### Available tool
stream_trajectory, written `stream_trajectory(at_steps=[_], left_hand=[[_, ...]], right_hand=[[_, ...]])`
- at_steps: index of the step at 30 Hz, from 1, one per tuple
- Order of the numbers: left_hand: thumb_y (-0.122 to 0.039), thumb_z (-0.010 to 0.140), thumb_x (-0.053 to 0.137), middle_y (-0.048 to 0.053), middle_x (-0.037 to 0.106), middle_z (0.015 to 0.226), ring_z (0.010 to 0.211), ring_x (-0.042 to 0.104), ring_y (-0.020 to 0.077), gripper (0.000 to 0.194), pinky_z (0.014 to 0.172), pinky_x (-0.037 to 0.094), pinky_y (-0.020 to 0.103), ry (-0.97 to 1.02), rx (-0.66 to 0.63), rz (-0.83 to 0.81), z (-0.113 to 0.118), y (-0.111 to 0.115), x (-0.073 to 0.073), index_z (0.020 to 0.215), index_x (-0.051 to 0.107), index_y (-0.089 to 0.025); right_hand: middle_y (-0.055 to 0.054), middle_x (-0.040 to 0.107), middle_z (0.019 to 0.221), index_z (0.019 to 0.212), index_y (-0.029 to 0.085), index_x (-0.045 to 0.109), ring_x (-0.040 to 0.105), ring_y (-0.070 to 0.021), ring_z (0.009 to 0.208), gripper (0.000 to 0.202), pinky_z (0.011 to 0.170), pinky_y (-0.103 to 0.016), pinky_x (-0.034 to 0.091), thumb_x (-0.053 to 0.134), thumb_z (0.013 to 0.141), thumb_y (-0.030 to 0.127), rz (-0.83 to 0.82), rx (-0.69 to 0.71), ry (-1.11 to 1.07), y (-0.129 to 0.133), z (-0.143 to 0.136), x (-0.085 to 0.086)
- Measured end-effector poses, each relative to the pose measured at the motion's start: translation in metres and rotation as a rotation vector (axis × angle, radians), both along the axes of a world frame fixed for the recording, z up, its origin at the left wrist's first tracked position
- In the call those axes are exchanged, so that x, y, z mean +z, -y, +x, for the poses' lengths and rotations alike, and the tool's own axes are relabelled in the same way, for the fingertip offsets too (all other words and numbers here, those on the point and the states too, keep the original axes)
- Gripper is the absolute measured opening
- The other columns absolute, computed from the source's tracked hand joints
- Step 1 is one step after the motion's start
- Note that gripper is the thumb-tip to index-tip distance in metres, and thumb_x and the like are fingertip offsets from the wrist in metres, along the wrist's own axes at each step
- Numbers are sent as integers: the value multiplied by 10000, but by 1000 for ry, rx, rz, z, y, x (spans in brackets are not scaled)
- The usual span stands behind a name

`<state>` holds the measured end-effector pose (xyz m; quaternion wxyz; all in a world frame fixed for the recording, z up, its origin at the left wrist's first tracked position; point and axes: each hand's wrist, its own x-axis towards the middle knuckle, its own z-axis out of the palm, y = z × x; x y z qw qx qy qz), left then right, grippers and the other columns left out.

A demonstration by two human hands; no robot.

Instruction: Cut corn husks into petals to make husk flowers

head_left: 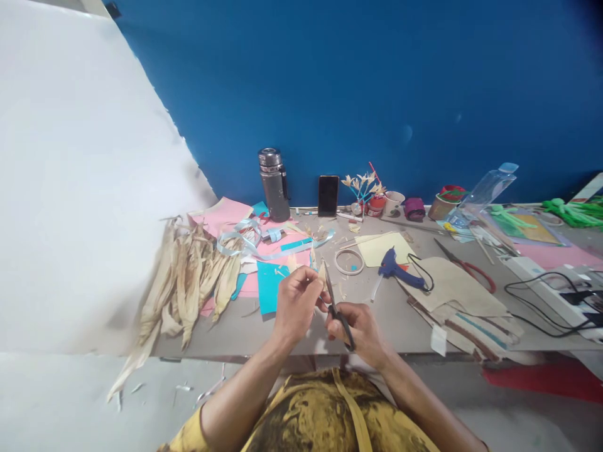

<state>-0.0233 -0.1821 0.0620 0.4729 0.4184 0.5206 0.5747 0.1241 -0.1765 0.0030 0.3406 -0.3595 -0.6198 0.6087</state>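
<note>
My left hand [300,300] pinches a small pale piece of dried husk [323,274] at the middle of the table's near side. Black-handled scissors [340,319] are held in my right hand [358,328], their blades pointing up beside the husk piece. The two hands are close together. Left of them lies a blue paper [271,285], and farther left a pile of dried husks [191,276] hangs partly over the edge. A roll of tape [349,252] lies just beyond my right hand.
A flask [274,188] and a phone [328,196] stand at the back. To the right are a blue glue gun [400,271], red-handled scissors [471,269], folded cloth [485,326], a plastic bottle [485,191] and a power strip [541,285] with black cables.
</note>
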Motion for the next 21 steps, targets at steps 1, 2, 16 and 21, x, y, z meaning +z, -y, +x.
stream_trajectory(at_steps=[1, 2, 16, 21], left_hand=[[-234, 751, 593, -10, 594, 545, 481, 564, 123, 145, 475, 486, 244, -3, 5, 3, 0, 0, 0, 631, 528, -184], [-230, 749, 593, -12, 591, 544, 483, 562, 121, 143, 474, 486, 241, -5, 9, 6, 0, -1, 0, 629, 532, -183], [-219, 742, 592, -9, 606, 549, 469, 571, 129, 140, 485, 485, 255, 7, 0, 4, 0, -1, -1, 628, 516, -186], [-222, 743, 592, -12, 602, 544, 462, 567, 126, 143, 492, 498, 261, 6, 0, -1, 0, 0, 1, 627, 517, -186]], right_hand=[[1, 558, 583, 636, 154, 607, 456, -120, 556, 423, 530, -233, 352, 670, 780, 546, 2, 0, 5, 0, 0, 0], [1, 558, 580, 631, 155, 605, 453, -120, 554, 419, 527, -233, 350, 671, 780, 541, 6, -3, 12, 1, -1, 0], [8, 542, 516, 557, 162, 578, 414, -103, 491, 457, 488, -225, 349, 696, 735, 567, 18, -50, 55, 1, -2, 6], [0, 553, 511, 549, 166, 581, 443, -113, 491, 466, 486, -228, 365, 708, 708, 585, -4, -51, 58, 1, -3, 8]])
